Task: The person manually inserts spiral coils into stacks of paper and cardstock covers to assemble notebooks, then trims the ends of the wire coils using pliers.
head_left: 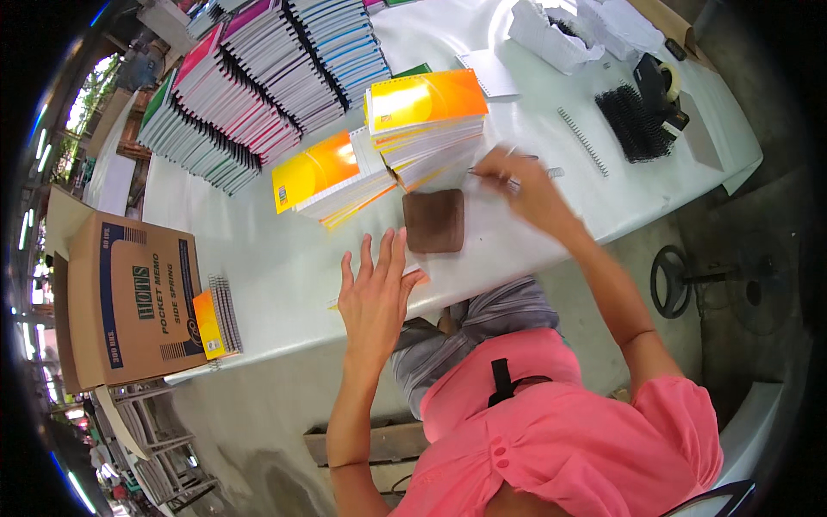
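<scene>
Nearest, the left hand (375, 297) is held flat with fingers spread apart, palm down at the tabletop (284, 267) edge, resting on a thin sheet of paper (412, 277). Just beyond it a square brown pad (434, 221) with a rough, matte surface is laid. Farther right, the right hand (524, 183) is closed around a thin metal spiral wire (517, 172); its long axis is seen running left to right, one end pointed toward the stack of orange notebooks (424, 121). Far behind, black comb bindings (633, 123) and a tape dispenser (659, 82) are placed.
</scene>
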The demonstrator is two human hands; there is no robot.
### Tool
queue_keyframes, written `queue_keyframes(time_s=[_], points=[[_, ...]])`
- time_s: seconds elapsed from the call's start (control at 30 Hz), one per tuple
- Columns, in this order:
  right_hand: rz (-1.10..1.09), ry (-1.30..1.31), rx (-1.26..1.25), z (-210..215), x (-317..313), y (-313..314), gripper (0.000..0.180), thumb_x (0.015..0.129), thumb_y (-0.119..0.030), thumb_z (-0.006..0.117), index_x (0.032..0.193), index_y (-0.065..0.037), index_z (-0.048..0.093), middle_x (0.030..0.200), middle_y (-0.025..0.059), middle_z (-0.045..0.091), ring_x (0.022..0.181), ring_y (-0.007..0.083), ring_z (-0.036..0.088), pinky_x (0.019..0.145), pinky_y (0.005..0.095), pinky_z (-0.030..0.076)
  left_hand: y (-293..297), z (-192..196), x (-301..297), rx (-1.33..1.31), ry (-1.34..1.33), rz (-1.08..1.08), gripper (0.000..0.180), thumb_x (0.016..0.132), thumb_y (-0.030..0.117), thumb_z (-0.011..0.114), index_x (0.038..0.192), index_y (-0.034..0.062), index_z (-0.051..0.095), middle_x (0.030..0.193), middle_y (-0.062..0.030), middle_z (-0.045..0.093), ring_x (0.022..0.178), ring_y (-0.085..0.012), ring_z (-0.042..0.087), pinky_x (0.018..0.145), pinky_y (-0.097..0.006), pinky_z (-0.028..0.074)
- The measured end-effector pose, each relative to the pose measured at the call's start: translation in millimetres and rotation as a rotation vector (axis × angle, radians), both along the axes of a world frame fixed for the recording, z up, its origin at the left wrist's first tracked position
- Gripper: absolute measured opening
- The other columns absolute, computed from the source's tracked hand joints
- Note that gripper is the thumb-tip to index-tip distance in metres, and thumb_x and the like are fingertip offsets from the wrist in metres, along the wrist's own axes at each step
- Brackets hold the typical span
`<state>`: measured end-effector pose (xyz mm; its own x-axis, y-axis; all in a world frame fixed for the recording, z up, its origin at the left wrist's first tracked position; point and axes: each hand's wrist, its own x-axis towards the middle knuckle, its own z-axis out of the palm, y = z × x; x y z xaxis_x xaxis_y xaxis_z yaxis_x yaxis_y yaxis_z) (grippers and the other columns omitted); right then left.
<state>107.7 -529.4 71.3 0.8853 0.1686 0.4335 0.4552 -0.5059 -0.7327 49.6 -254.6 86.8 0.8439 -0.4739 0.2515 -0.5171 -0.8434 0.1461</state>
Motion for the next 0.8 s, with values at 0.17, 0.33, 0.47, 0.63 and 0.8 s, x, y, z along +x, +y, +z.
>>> queue_keyframes(time_s=[0.17,0.33,0.47,0.63,0.8], points=[[0.257,0.13,0.188,5,-41,61,0.024,0.077,0.009,0.068,0.099,-0.001,0.066,0.089,0.0107,0.062,0.082,0.0291,0.06,0.072,0.0372,0.048,0,-1,1,0.067,-0.039,0.007,0.064,0.09,0.034,0.062,0.146,0.0133,0.04,0.138,-0.0076,0.056,0.131,-0.0351,0.047,0.111,-0.056,0.027],[0.354,0.219,0.256,1,-38,66,0.023,0.078,0.008,0.069,0.098,-0.001,0.065,0.089,0.0115,0.061,0.08,0.0287,0.059,0.068,0.0373,0.047,-2,1,1,0.087,-0.072,0.004,0.062,0.091,0.034,0.061,0.146,0.0134,0.04,0.138,-0.0066,0.056,0.132,-0.0356,0.046,0.112,-0.058,0.024],[0.457,0.232,0.192,7,-32,59,0.014,0.08,0.002,0.069,0.094,-0.001,0.065,0.089,0.0115,0.061,0.079,0.0295,0.06,0.067,0.038,0.046,2,0,1,0.033,-0.022,0.001,0.061,0.092,0.034,0.06,0.146,0.0134,0.04,0.137,-0.0073,0.057,0.129,-0.0367,0.05,0.11,-0.056,0.029],[0.356,0.083,-0.239,24,-37,66,0.019,0.09,-0.02,0.062,0.102,-0.005,0.058,0.099,0.0118,0.061,0.082,0.0322,0.063,0.065,0.0425,0.049,4,0,2,-0.008,0.02,-0.022,0.063,0.09,0.035,0.061,0.146,0.0141,0.04,0.136,-0.0081,0.057,0.123,-0.0374,0.055,0.104,-0.052,0.039],[0.349,0.017,-0.415,24,-46,69,0.025,0.091,-0.021,0.061,0.107,-0.005,0.052,0.104,0.0129,0.061,0.088,0.034,0.064,0.067,0.0457,0.05,0,6,1,-0.121,0.074,-0.086,0.057,0.087,0.035,0.065,0.14,0.0204,0.049,0.134,-0.0039,0.059,0.108,-0.0308,0.064,0.076,-0.04,0.054]])
